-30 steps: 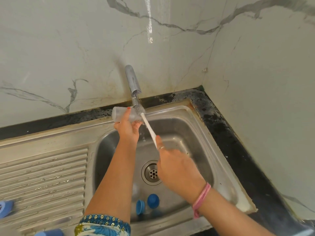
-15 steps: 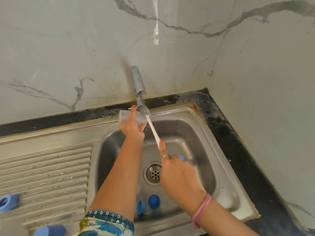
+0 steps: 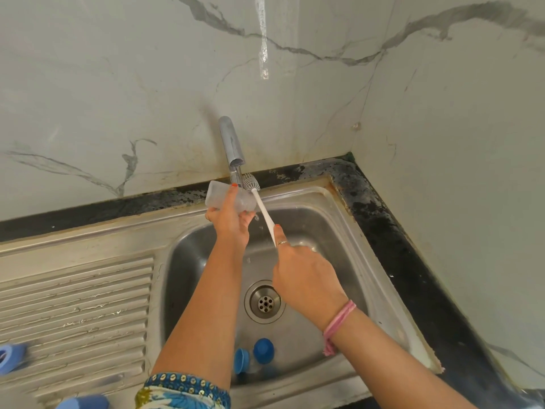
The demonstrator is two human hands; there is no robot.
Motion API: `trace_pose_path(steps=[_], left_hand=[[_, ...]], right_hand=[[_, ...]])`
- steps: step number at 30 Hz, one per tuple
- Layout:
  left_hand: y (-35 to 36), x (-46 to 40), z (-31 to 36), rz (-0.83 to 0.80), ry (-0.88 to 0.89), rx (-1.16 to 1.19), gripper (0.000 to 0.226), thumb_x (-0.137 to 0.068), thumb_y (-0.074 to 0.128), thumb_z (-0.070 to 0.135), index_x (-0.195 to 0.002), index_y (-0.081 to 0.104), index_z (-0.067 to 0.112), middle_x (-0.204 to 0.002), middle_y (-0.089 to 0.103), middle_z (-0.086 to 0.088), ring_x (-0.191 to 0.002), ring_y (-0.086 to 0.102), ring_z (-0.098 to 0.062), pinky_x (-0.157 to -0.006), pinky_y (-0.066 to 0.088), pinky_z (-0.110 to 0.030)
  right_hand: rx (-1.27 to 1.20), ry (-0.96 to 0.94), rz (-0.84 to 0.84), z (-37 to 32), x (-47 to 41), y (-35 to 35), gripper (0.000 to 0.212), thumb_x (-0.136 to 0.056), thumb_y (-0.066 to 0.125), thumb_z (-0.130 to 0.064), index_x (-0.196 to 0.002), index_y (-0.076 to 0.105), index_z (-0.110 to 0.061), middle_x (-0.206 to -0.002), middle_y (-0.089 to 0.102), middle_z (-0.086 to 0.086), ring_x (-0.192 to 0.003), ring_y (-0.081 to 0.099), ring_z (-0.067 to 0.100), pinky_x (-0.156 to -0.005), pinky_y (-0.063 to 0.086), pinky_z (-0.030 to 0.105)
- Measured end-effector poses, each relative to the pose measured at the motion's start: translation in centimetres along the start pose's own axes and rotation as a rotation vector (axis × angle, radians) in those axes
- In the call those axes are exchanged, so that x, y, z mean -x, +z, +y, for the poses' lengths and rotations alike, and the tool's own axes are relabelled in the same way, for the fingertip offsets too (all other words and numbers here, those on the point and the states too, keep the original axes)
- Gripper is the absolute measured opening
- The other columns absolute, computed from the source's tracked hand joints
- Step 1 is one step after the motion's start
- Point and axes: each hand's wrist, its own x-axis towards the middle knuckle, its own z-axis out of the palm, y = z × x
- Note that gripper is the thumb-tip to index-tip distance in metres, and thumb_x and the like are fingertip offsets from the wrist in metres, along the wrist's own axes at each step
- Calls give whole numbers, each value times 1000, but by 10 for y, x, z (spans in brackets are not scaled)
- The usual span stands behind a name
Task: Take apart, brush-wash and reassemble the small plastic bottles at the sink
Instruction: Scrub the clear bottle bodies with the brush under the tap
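Both forearms are bare; left sleeve (image 3: pixel 182 391) is a blue floral print with a sequinned blue trim band; right wrist has a pink thread bracelet (image 3: pixel 337 324); thin ring (image 3: pixel 281 242) on the right hand (image 3: pixel 306 278); orange-red nail polish.

Tap (image 3: pixel 232 143): behind my sink (image 3: pixel 339 231), at the wall.
Bottle (image 3: pixel 219 197): in my left hand (image 3: pixel 228 222), under the tap.
Brush (image 3: pixel 262 208): right of the bottle, in my right hand (image 3: pixel 306 278).
Caps (image 3: pixel 255 354): in the basin, before the drain (image 3: pixel 264 301).
Drainboard (image 3: pixel 73 305): left of the basin.
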Motion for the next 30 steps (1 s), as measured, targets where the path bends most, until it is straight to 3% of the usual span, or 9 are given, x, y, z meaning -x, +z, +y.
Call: trace_pose_path(steps=[2, 5, 8, 15, 19, 22, 25, 28, 30], left_hand=[[1, -1, 4, 58, 9, 29, 74, -74, 83, 13, -126, 31, 15, -121, 48, -13, -107, 59, -32, -76, 57, -58], [2, -4, 14, 184, 5, 103, 78, -69, 86, 13, -127, 34, 12, -115, 51, -12, -94, 61, -30, -60, 60, -48], [1, -7, 15, 217, -8, 62, 88, -64, 90, 17, -133, 36, 10, -118, 52, -13, -86, 60, -28, -62, 60, -48], [9, 7, 4, 83, -28, -2, 76, -72, 85, 26, -134, 43, 13, -112, 54, -10, -97, 58, -28, -62, 59, -46], [3, 6, 11, -190, -43, 69, 32, -85, 64, 20, -113, 52, 13, -105, 51, -13, -91, 59, -30, -84, 53, -53], [-7, 8, 11, -289, -38, 41, 43, -87, 58, 16, -128, 47, 8, -118, 50, -17, -108, 59, -37, -90, 52, -57], [-9, 7, 10, -180, 5, 7, 54, -87, 67, 14, -135, 44, 9, -125, 50, -15, -112, 57, -34, -79, 59, -49], [-5, 7, 11, -91, 24, 53, 50, -85, 72, 15, -129, 48, 9, -120, 54, -12, -110, 57, -31, -80, 58, -51], [-2, 7, 8, -60, 24, 56, 52, -84, 74, 16, -127, 46, 9, -121, 53, -12, -111, 57, -30, -79, 59, -50]], right_hand=[[70, -12, 6, -2, 9, 4, 75, -95, 39, -10, -154, -5, -18, -92, 54, 5, -80, 60, 25, -72, 55, 41], [144, -68, -5, -5, 33, 14, 74, -96, 34, -8, -153, -13, -14, -93, 50, 7, -72, 52, 22, -66, 51, 35], [157, -73, -10, -6, 44, 20, 73, -97, 32, -6, -152, -15, -14, -102, 54, 10, -81, 61, 26, -67, 51, 37], [95, -16, 9, 0, -7, 12, 75, -94, 41, -8, -155, -2, -15, -107, 62, 10, -91, 64, 26, -75, 54, 39], [98, -36, 56, 3, 2, 15, 77, -93, 41, -8, -154, -5, -16, -103, 60, 9, -86, 64, 28, -73, 56, 43], [45, -12, 47, 8, -7, 8, 71, -96, 38, -9, -154, -2, -16, -96, 57, 8, -89, 62, 27, -69, 48, 35], [59, -23, 40, 5, -13, 3, 70, -96, 38, -10, -155, 1, -16, -98, 61, 11, -90, 63, 29, -67, 45, 34], [102, -24, 45, -1, -4, 11, 74, -94, 39, -9, -154, -4, -15, -101, 60, 12, -86, 63, 28, -72, 55, 43], [136, -19, 72, -1, 6, 15, 76, -94, 38, -9, -153, -10, -13, -104, 59, 10, -80, 62, 24, -70, 56, 41]])
